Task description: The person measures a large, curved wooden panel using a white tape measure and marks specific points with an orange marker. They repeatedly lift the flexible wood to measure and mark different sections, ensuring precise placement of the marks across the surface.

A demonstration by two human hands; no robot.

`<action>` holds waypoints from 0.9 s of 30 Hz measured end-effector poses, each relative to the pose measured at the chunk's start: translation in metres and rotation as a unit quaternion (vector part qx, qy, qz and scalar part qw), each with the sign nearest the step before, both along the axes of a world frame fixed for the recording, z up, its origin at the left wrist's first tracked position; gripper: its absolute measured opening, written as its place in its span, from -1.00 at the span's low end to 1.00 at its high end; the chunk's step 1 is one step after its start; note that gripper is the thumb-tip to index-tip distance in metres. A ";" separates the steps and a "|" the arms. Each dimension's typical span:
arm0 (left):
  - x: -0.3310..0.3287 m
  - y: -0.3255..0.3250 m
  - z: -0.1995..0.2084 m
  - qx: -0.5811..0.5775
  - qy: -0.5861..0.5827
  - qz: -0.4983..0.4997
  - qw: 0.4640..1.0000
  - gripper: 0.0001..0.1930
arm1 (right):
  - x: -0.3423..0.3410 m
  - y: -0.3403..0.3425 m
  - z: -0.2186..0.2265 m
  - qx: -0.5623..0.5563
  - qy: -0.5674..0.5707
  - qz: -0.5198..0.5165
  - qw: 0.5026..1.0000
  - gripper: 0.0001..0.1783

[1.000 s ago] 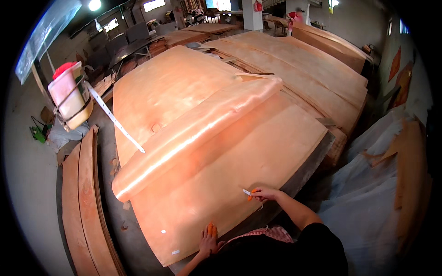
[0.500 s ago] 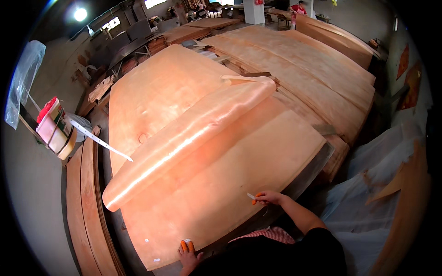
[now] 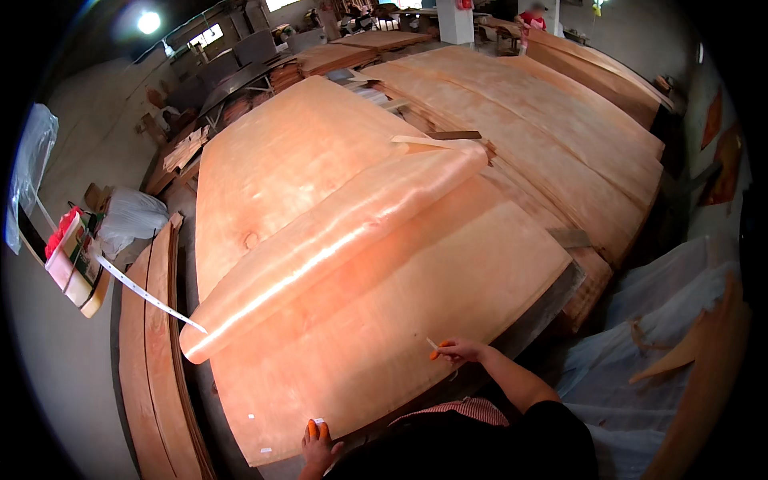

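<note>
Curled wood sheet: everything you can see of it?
The curled wood sheet is thin-looking, pale orange-tan, like veneer, bent into a thick rounded roll with a bright glossy streak. It lies slantwise over the flat sheet, near-left to far-right. A white strip overlaps its left end in view; contact unclear. The left hand and right hand are off it.

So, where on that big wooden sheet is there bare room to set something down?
The widest bare patch of the sheet lies between the long roll and the right hand. The flat wood beyond the roll also looks bare. It's crowded at the near left corner, where the left hand and small white pieces sit.
</note>
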State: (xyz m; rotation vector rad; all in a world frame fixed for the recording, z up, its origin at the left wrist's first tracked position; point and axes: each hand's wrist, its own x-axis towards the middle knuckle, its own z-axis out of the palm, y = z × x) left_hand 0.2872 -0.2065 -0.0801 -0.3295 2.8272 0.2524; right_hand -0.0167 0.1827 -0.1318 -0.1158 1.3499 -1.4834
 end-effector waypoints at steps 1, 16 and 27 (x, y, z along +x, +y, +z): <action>0.000 0.000 0.001 -0.004 -0.001 -0.001 1.000 -0.23 | 0.000 0.001 0.002 -0.012 0.002 0.003 1.000 -0.67; -0.017 0.003 -0.008 0.023 0.220 0.133 0.966 -0.53 | 0.008 -0.004 0.007 0.012 -0.038 -0.032 0.999 -0.67; -0.103 0.083 -0.043 0.076 0.170 0.036 0.982 -0.23 | -0.021 -0.051 -0.011 0.039 0.041 -0.006 0.998 -0.78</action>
